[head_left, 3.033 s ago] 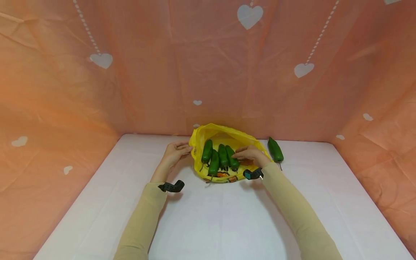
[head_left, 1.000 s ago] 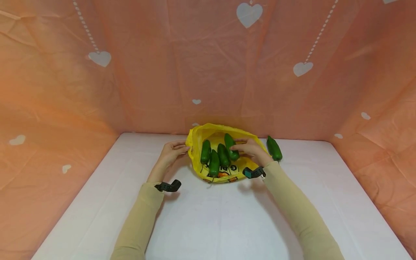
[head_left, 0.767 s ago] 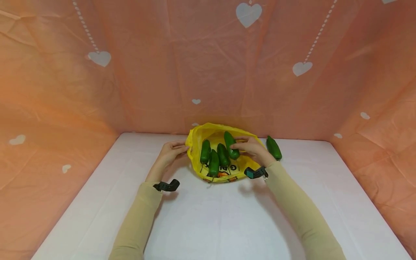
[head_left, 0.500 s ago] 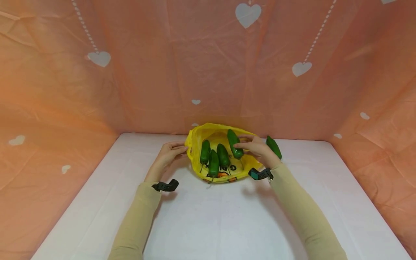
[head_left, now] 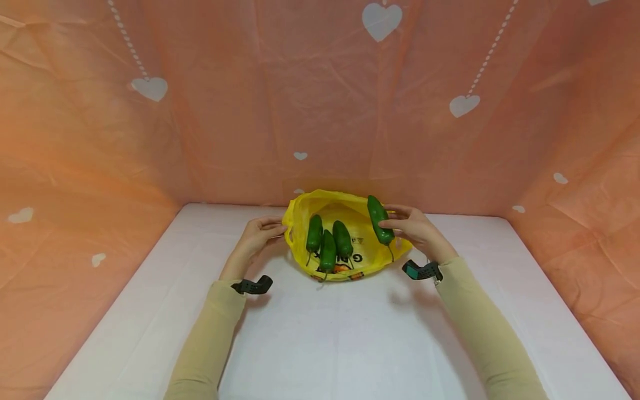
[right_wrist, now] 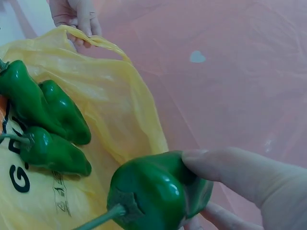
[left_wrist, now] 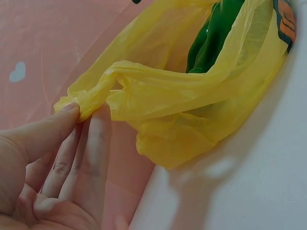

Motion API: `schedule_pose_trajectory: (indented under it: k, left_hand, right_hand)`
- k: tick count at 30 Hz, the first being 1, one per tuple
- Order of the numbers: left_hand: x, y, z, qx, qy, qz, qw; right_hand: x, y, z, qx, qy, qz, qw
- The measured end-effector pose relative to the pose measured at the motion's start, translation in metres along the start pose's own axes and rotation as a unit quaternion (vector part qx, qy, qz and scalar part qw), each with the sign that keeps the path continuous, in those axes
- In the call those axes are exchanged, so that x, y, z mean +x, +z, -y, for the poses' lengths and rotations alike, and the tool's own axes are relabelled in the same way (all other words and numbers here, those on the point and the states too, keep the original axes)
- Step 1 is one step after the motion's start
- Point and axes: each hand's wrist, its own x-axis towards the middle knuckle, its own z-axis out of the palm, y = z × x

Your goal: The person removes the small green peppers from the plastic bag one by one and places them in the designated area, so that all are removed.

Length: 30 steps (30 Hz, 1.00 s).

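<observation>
A yellow plastic bag (head_left: pixel 360 214) lies with its mouth spread toward me, dark print showing inside. Three green peppers (head_left: pixel 343 240) rest in it, stems toward me. My left hand (head_left: pixel 254 241) pinches the bag's left edge between thumb and fingers, clearly seen in the left wrist view at the gathered yellow plastic (left_wrist: pixel 96 96). Over the right side of the bag, my right hand (head_left: pixel 416 229) grips another green pepper (head_left: pixel 380 221), its stem hanging down. In the right wrist view the thumb presses on this pepper (right_wrist: pixel 151 191), with fingers partly hidden behind it.
A white table surface (head_left: pixel 330 339) stretches in front of the bag and to both sides. Behind it stands a pink-orange cloth wall (head_left: pixel 320 100) with white hearts, close to the bag's back. More of this cloth rises at left and right.
My right hand has lifted one pepper from beside the others and carried it to the right. The loose pepper right of the bag is now hidden behind that hand. The left hand keeps its pinch.
</observation>
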Motion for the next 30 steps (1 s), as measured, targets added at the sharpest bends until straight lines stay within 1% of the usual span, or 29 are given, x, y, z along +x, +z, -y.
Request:
schedule_pose_trajectory:
  k: [6, 12, 15, 20, 24, 27, 30]
  left_hand:
    - [-0.001, -0.001, -0.001, 0.011, -0.003, -0.011, 0.9999]
    - [-0.001, -0.005, -0.001, 0.027, 0.001, -0.005, 0.9996]
    - [-0.002, -0.007, -0.001, 0.026, 0.002, -0.006, 0.9996]
    - [-0.002, -0.008, 0.000, 0.022, -0.004, -0.007, 0.9997]
    - [-0.002, -0.008, 0.000, 0.024, -0.005, -0.010, 0.9997]
    - [-0.001, -0.009, 0.000, 0.024, -0.002, -0.011, 0.9996]
    - [-0.001, -0.010, 0.001, 0.022, 0.001, -0.011, 0.9997]
  right_hand:
    - [-0.008, -0.019, -0.003, 0.007, -0.002, -0.013, 0.9999]
    - [-0.019, -0.041, -0.006, 0.016, -0.006, -0.030, 0.9994]
    - [-0.023, -0.050, -0.007, 0.020, -0.009, -0.041, 0.9989]
    - [-0.026, -0.063, -0.012, 0.003, -0.009, -0.049, 0.9987]
    - [-0.027, -0.073, -0.017, -0.015, 0.001, -0.063, 0.9979]
    - [-0.028, -0.079, -0.021, -0.014, 0.009, -0.073, 0.9972]
    - [-0.027, -0.085, -0.026, -0.009, 0.009, -0.075, 0.9971]
